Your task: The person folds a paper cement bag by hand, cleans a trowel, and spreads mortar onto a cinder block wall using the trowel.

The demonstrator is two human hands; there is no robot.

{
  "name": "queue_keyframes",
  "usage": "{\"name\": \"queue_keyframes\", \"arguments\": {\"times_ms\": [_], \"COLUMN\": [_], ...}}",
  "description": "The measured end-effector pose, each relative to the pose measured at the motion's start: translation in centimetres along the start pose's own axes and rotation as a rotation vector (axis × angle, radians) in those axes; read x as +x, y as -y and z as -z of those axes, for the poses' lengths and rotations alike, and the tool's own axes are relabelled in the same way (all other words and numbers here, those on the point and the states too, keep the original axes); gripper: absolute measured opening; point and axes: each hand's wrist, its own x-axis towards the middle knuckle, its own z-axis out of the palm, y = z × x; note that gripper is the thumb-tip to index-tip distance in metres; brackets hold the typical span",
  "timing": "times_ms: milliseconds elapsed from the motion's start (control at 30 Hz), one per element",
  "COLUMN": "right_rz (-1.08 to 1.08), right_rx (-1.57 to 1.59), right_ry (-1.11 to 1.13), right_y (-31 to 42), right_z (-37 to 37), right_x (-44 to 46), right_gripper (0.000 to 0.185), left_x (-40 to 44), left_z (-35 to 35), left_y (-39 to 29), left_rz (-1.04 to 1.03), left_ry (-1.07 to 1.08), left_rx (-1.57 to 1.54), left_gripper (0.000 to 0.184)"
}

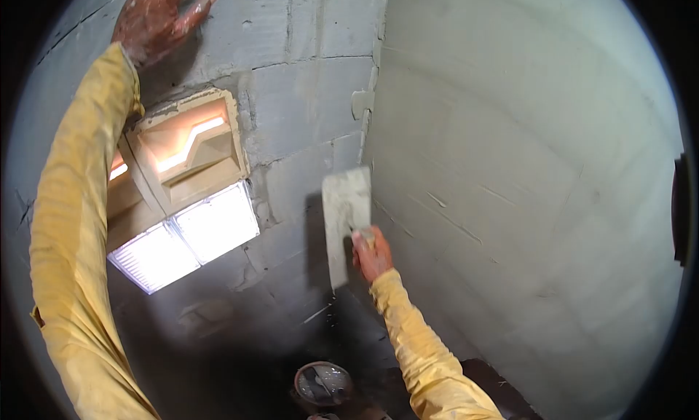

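My right hand point(373, 254) is wrapped round the handle of a flat rectangular trowel point(346, 201), smeared with pale plaster. The trowel is upright in front of the grey block wall point(309, 107), close to the corner. A few bits of plaster show below its lower end. At the upper left, my left hand point(156, 20), wet and smeared, lies against the block wall with its fingers apart, partly cut off by the frame's edge. Both sleeves are yellow. On the right stands a wall point(524, 165) coated in smooth plaster with a few ridges.
Beige vent blocks point(234, 140) are set in the wall beside my left forearm, with bright glazed panes point(218, 220) under them. A round bucket point(322, 383) holding wet material stands low at the bottom centre. A dark object point(682, 209) is at the right edge.
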Motion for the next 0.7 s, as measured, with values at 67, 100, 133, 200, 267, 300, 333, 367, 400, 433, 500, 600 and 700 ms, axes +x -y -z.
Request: {"name": "queue_keyframes", "arguments": {"times_ms": [67, 100, 133, 200, 267, 300, 333, 367, 400, 433, 500, 600, 700], "right_rz": [0.119, 0.14, 0.142, 0.127, 0.181, 0.167, 0.128, 0.096, 0.101, 0.097, 0.006, -0.022, -0.059], "right_rx": [0.081, 0.114, 0.185, 0.239, 0.223, 0.229, 0.286, 0.345, 0.372, 0.379, 0.441, 0.511, 0.486], "right_ry": [-0.006, -0.035, -0.063, -0.106, -0.152, -0.158, -0.141, -0.125, -0.145, -0.148, -0.205, -0.152, -0.164], "right_y": [2.4, 4.6, 6.9, 10.9, 13.3, 13.9, 14.6, 15.1, 15.4, 15.3, 15.0, 13.5, 12.1], "right_z": [-2.7, -4.2, -5.5, -7.2, -8.4, -8.8, -9.1, -9.5, -9.9, -10.0, -10.2, -9.7, -9.4], "right_x": [3.8, 5.2, 6.5, 9.1, 11.8, 12.6, 13.5, 14.0, 14.1, 14.2, 14.6, 14.7, 14.6], "right_gripper": [0.041, 0.037, 0.032, 0.036, 0.037, 0.037, 0.037, 0.038, 0.04, 0.04, 0.038, 0.035, 0.03], "left_x": [0.2, 0.2, -0.5, -1.7, -1.8, -1.9, -2.0, -1.8, -1.7, -1.7, -1.7, -1.8, -1.8], "left_z": [-1.8, -2.8, -3.9, -6.1, -7.1, -7.2, -7.3, -7.2, -7.1, -7.0, -6.9, -7.2, -7.3], "left_y": [1.0, 1.4, 1.6, 2.7, 3.0, 3.0, 3.2, 3.3, 3.2, 3.1, 3.0, 3.5, 3.6], "left_rz": [0.01, 0.03, 0.107, 0.073, 0.07, 0.06, 0.054, 0.047, 0.025, 0.017, 0.012, -0.001, -0.03], "left_ry": [-0.007, -0.01, -0.004, 0.015, 0.07, 0.077, 0.078, 0.075, 0.096, 0.097, 0.087, 0.098, 0.077], "left_rx": [-0.03, -0.055, -0.109, -0.007, 0.14, 0.129, 0.108, 0.09, 0.135, 0.133, 0.126, 0.061, 0.066], "left_gripper": [0.05, 0.047, 0.049, 0.051, 0.061, 0.061, 0.06, 0.06, 0.059, 0.059, 0.057, 0.057, 0.057]}}
